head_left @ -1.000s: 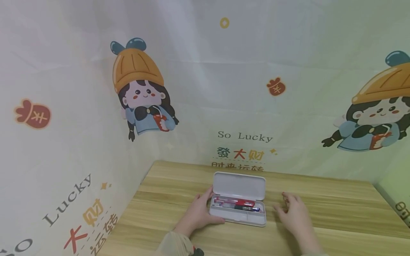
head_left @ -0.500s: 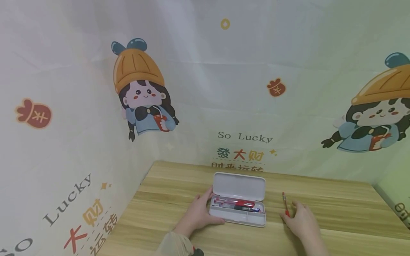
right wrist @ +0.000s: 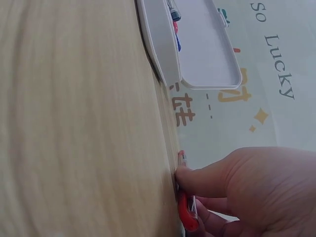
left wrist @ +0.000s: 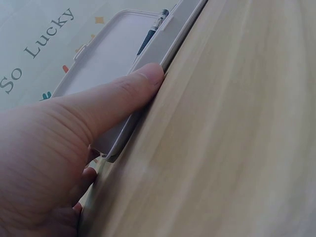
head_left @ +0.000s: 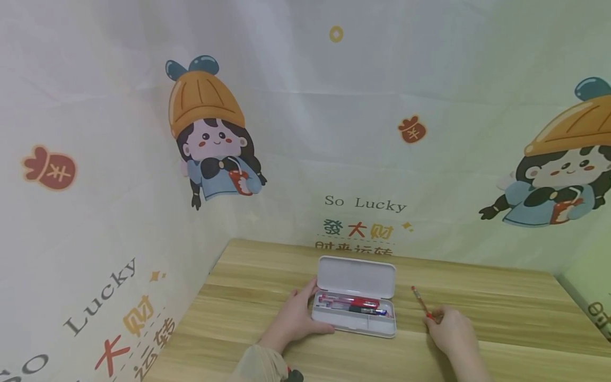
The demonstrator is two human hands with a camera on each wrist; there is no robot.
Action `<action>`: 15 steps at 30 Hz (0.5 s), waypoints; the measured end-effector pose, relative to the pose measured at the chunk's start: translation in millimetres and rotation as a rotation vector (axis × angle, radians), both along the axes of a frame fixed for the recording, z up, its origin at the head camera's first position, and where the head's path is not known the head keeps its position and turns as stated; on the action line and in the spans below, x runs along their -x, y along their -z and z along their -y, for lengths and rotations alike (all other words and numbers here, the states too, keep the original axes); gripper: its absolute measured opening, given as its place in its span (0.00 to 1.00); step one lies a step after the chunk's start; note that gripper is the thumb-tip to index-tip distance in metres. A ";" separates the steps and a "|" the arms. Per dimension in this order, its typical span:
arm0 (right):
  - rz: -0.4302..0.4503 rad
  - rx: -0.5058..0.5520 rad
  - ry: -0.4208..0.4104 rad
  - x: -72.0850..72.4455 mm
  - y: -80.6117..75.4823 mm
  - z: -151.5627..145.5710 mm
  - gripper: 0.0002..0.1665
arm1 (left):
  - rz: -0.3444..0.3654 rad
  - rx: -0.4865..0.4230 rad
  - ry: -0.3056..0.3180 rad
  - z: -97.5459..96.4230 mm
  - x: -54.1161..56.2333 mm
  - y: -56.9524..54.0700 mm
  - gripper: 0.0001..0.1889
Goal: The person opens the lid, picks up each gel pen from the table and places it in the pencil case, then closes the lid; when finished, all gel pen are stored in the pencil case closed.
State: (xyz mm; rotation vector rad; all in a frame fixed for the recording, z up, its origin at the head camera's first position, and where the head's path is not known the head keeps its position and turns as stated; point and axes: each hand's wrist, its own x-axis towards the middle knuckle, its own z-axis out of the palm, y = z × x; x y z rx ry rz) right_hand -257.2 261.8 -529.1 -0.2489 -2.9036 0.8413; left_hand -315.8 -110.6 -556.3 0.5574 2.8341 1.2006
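Observation:
An open white pencil case (head_left: 356, 273) stands on the wooden table, its lid raised at the back. Inside it lie red pens (head_left: 367, 303) and a dark-gripped pen (head_left: 363, 310). My left hand (head_left: 297, 317) grips the case's left end, its thumb (left wrist: 128, 91) along the front wall and the other fingers round behind. To the right of the case, my right hand (head_left: 451, 329) pinches a slim red pen (head_left: 420, 301) between thumb and fingers. The pen slants away to the upper left; in the right wrist view its red part (right wrist: 186, 211) shows below the thumb.
The wooden table (head_left: 515, 313) runs back to a printed cloth backdrop (head_left: 305, 132) with cartoon figures and lettering. A small divider splits the front compartment of the case. A beige sleeve (head_left: 260, 363) covers the left forearm.
My right hand has taken hold of the red pen and drawn slightly back to the right, and the pen's far end has swung left. My left hand and the case have stayed put.

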 end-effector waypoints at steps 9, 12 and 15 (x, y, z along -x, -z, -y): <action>-0.052 0.069 0.034 -1.3 -9.0 3.8 0.19 | 0.006 -0.010 0.001 -0.7 -0.9 0.1 0.73; -0.101 0.060 0.044 1.8 -14.7 8.0 0.18 | 0.009 -0.010 -0.006 -0.3 -0.6 0.6 0.72; -0.152 0.028 0.038 3.4 -18.8 12.1 0.17 | 0.015 -0.009 -0.008 -1.2 -0.3 1.4 0.72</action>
